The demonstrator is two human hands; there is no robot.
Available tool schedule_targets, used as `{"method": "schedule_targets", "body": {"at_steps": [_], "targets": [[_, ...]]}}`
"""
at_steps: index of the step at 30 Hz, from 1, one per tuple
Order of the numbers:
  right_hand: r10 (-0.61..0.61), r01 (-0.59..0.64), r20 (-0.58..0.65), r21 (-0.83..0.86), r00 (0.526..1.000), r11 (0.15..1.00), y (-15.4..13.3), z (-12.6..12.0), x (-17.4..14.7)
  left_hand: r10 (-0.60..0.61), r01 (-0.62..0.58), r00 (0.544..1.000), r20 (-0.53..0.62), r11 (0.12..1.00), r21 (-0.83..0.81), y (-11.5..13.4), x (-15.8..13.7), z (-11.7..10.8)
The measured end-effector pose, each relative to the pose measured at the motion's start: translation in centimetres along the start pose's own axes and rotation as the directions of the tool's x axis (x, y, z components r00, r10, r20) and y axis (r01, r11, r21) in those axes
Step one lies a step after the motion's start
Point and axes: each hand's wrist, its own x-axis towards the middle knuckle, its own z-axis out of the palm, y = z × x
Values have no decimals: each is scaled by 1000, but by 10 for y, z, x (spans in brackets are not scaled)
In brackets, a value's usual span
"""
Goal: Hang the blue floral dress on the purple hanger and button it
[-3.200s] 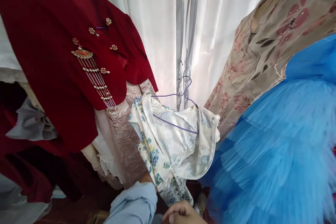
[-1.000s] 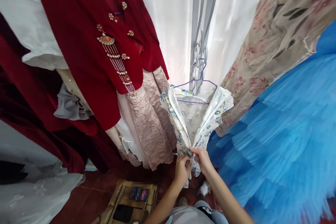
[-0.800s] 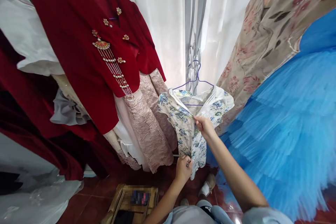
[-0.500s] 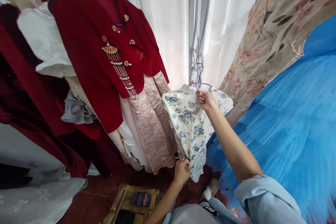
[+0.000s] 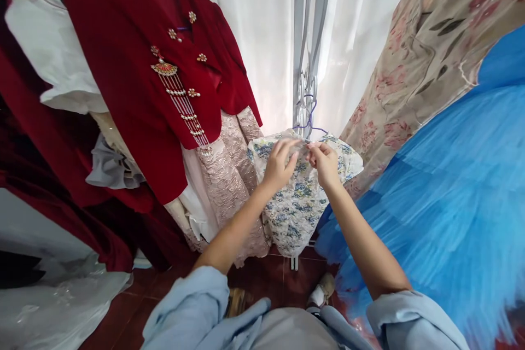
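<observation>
Between a plush wine-red jacket [image 5: 118, 65] with a beaded tassel brooch [image 5: 182, 104] and a tiered, feathery blue tulle skirt [image 5: 435, 202] hangs a thin, crinkled floral garment [image 5: 297, 213], off-white cotton-like cloth printed in blue and green, its body narrowing downward. Its purple hanger [image 5: 318, 129] shows just above the neckline, in front of a glossy grey pole [image 5: 301, 22] and softly pleated white curtain [image 5: 254, 38]. Embossed pink brocade [image 5: 233, 191] lies to its left, a beige flowered dress [image 5: 383, 104] to its right. The right hand [image 5: 325, 163], fingers curled, pinches the garment's top edge near the middle. Just beside it, the blurred left hand [image 5: 282, 163] has its thumb spread from bent fingers over the upper front; whether it grips cloth I cannot tell. Most of the print falls below both hands.
</observation>
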Motion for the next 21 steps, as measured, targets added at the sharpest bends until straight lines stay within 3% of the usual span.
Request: {"method": "schedule_targets", "body": {"at_steps": [2,3,5,7,10,14,18,21], "targets": [[-24,23,-4,-32,1000,999,4,-2,-5,30,-36,980,198,999,26,7,53,-1],[-30,30,-8,-49,1000,998,5,-4,-7,11,-23,944,330,999,32,10,71,0],[-33,32,-14,-85,999,996,7,-9,-7,-27,-4,839,544,998,56,15,92,4],[-31,28,-20,-102,999,994,10,-14,-3,-20,-47,782,623,995,91,17,99,9],[-19,15,-50,-79,999,997,20,-16,5,57,-144,825,562,983,112,20,99,18],[100,-116,-109,-160,989,980,59,-11,-12,77,-100,916,393,994,38,21,109,19],[219,-253,-159,-239,963,937,120,-18,-81,82,-78,933,350,997,-26,8,121,7],[320,-362,-197,-248,927,898,160,-32,-137,34,8,932,360,993,-116,-16,121,-5]]}}
